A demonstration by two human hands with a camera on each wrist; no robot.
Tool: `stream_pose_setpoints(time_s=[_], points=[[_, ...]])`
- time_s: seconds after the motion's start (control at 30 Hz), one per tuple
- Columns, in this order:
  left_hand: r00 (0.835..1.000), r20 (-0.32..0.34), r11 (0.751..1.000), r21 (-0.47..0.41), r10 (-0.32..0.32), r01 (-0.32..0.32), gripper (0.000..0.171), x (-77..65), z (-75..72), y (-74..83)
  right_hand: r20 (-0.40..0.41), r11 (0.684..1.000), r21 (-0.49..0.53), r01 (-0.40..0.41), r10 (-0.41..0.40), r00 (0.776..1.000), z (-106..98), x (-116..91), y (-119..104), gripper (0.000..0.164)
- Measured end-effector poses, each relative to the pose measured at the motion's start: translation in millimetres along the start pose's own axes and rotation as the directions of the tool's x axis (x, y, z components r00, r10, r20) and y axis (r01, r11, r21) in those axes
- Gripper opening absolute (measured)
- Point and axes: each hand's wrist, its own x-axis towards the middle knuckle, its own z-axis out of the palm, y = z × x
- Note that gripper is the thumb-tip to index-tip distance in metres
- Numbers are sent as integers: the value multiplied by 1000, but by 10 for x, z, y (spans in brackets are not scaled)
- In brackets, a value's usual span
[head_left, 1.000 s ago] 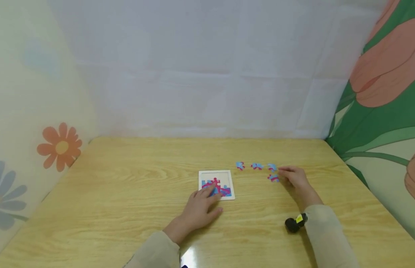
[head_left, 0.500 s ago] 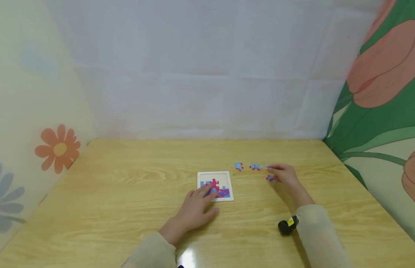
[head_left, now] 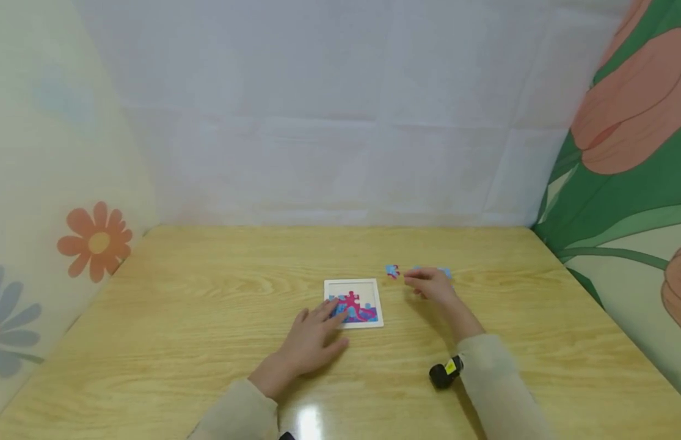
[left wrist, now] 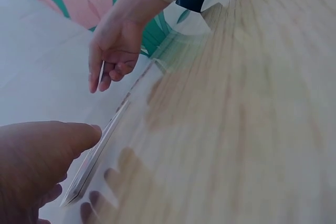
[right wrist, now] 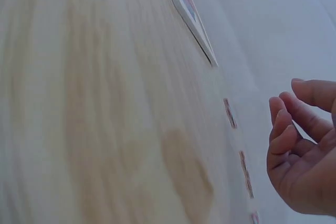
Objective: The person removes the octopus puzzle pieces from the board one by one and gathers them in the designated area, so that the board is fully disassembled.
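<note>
A square white puzzle frame (head_left: 380,305) lies on the table in the head view, its lower part filled with blue and pink jigsaw pieces (head_left: 351,303). My left hand (head_left: 313,342) rests at its lower left, fingers stretched over the pieces. My right hand (head_left: 435,286) is above the table right of the frame. Between its thumb and fingers it pinches a thin puzzle piece (left wrist: 101,72), seen edge-on in the left wrist view. One loose piece (head_left: 392,271) lies just left of my right fingertips; another piece (head_left: 444,271) shows behind the hand, partly covered.
Under both hands is a wood-grain table (head_left: 225,269). A white cloth (head_left: 318,153) hangs along its back edge, with flower-printed panels (head_left: 637,140) at the sides. A black wrist camera (head_left: 443,374) sits by my right sleeve.
My right hand has moved left from the loose pieces at the right, now with a puzzle piece in its fingers. My left hand has slid slightly left and down on the frame.
</note>
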Motion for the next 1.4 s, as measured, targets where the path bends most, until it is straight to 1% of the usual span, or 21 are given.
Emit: stream_pose_setpoints(time_s=[0.2, 0.37, 0.5, 0.63, 0.7, 0.8, 1.0, 1.13, 1.27, 1.4], points=[[1000, 11, 1000, -5, -3, 3, 52, -11, 11, -25, 25, 1000, 25, 18, -19, 1000, 197, 19, -16, 23], [1000, 0, 1000, -5, 17, -17, 51, -14, 14, -34, 12, 999, 16, 42, -42, 999, 381, 16, -46, 20], [1000, 11, 1000, -13, 15, -14, 50, -15, 4, -37, 15, 998, 11, 60, -60, 998, 531, 18, -63, 18], [1000, 26, 1000, -25, 17, -17, 49, -20, -6, -35, 38, 999, 17, 52, -52, 998, 646, 19, -53, 17], [999, 32, 1000, -25, 20, -19, 48, -23, -4, -35, 50, 999, 19, 35, -35, 998, 692, 10, -45, 16], [999, 38, 1000, -22, 19, -18, 48, -26, 5, -38, 54, 999, 13, 41, -41, 998, 745, -3, -24, 14], [999, 37, 1000, -12, 22, -21, 47, -29, 15, -44, 49, 995, -57, 82, -79, 996, 814, -10, 22, 11], [999, 25, 1000, -5, 26, -26, 45, -36, 14, -41, 54, 995, -67, 67, -64, 997, 837, -25, 33, 12], [999, 32, 1000, 0, 22, -22, 45, -42, 9, -39, 68, 987, -138, 81, -72, 995, 844, -62, 16, 13], [999, 38, 1000, -8, 24, -23, 45, -37, 3, -35, 85, 968, -210, 134, -119, 989, 843, -95, 4, 16]])
